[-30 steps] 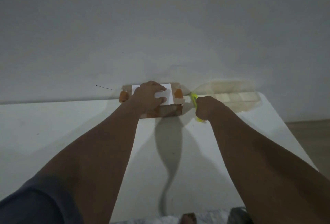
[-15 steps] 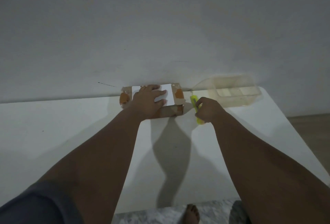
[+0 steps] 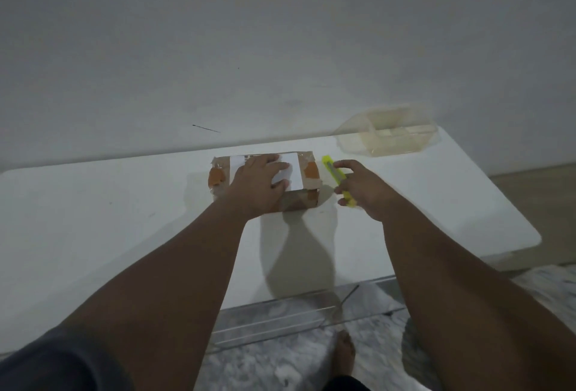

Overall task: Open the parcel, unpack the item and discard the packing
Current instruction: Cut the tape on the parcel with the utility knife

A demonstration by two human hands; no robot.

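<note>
- A white table (image 3: 124,219) fills the middle of the frame, its far edge against a plain grey-white wall (image 3: 280,47) that takes up the whole upper half.
- The light is dim. The forearms cast a dark shadow on the tabletop below the parcel.
- At the table's far right corner, in the upper right of the frame, stands a clear plastic container (image 3: 389,138). It is blurred, and its contents cannot be made out.
- Below the table's near edge, at the bottom of the frame, a marbled grey floor (image 3: 265,365) shows, with a bare foot (image 3: 344,350) on it.
- The parcel (image 3: 304,199), a small brown cardboard box with orange patches and a white label (image 3: 294,172), sits at centre frame near the table's far edge.
- The left hand (image 3: 258,186) lies palm down on the parcel's top, fingers straight and spread over the label, thumb at the near edge.
- A dark sleeve (image 3: 62,362) covers the left upper arm in the lower left corner.
- The right hand (image 3: 363,192) is just right of the parcel, over a yellow utility knife (image 3: 332,169), with the index finger reaching along it.
- The right hand's fingers are loosely bent, and I cannot tell whether they grip the knife or only rest on it.
</note>
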